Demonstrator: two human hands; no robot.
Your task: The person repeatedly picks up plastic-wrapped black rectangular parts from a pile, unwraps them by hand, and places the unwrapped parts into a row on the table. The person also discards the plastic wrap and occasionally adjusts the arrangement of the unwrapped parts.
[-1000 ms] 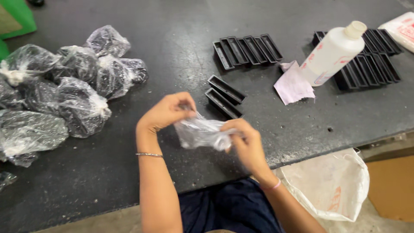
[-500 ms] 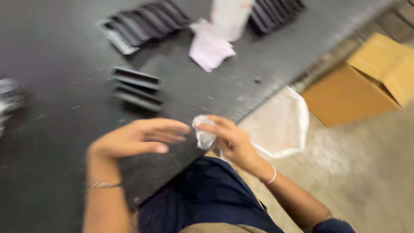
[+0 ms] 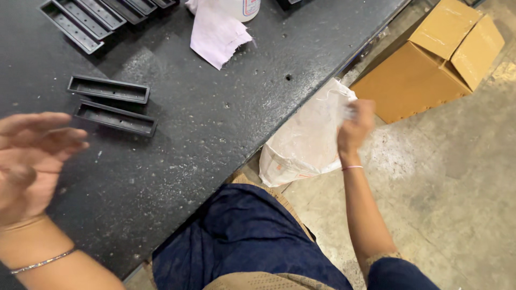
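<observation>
In the head view, the right hand (image 3: pixel 355 126) is reaching beyond the edge of the dark bench (image 3: pixel 226 129), over the white plastic sack (image 3: pixel 309 139) that is hanging just beside that edge. Its fingers are curling together and seem to be pinching a small clear wrapper (image 3: pixel 348 111) at the mouth of the sack, but the blur is hiding the grip, so I cannot tell it surely. The left hand (image 3: pixel 29 161) is hovering over the bench, far from the sack, holding nothing, with its fingers stretched out and lying close side by side. Two black narrow trays (image 3: pixel 110 103) are lying on the bench between the left hand and the sack, nearer to the hand. A white cloth (image 3: pixel 217 35) is lying on the bench beyond the trays. A brown cardboard box (image 3: pixel 430 59) is standing on the floor, near the sack
</observation>
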